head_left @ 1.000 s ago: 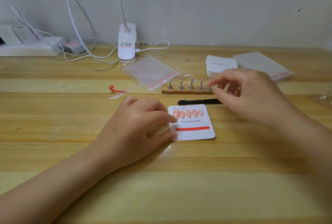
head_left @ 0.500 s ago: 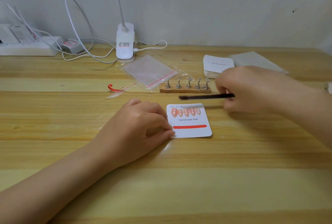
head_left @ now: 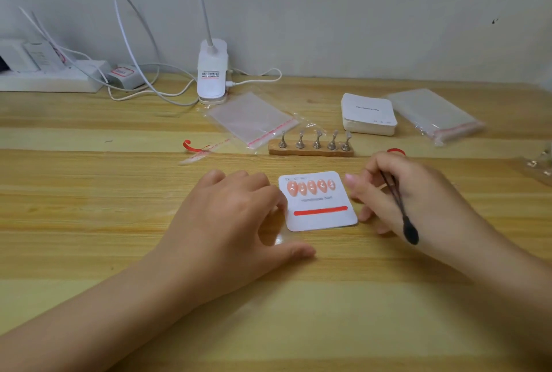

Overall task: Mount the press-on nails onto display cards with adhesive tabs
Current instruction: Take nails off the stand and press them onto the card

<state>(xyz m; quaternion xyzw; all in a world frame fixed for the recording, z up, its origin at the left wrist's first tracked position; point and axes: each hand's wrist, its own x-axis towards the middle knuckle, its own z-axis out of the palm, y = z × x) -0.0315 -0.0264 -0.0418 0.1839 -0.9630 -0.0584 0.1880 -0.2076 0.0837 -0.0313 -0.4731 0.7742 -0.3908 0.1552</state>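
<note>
My right hand [head_left: 418,201] pinches black tweezers [head_left: 398,207], fingertips at the display card's [head_left: 321,216] 3 o'clock edge. Left hand [head_left: 227,216], fingers relaxed, touches its 9 o'clock edge. Five nails [head_left: 311,186] mounted. Bare table [head_left: 298,327] at 6 o'clock.

A pale grey wall [head_left: 358,7] backs a striped light-wood table [head_left: 89,222]. At the wall edge a white clip lamp [head_left: 212,70] grips the table, and a white power strip [head_left: 44,82] trails cables [head_left: 134,43].

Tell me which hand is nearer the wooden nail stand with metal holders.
Right. The right hand sits just below the stand's right end; the left hand is farther down-left.
</note>
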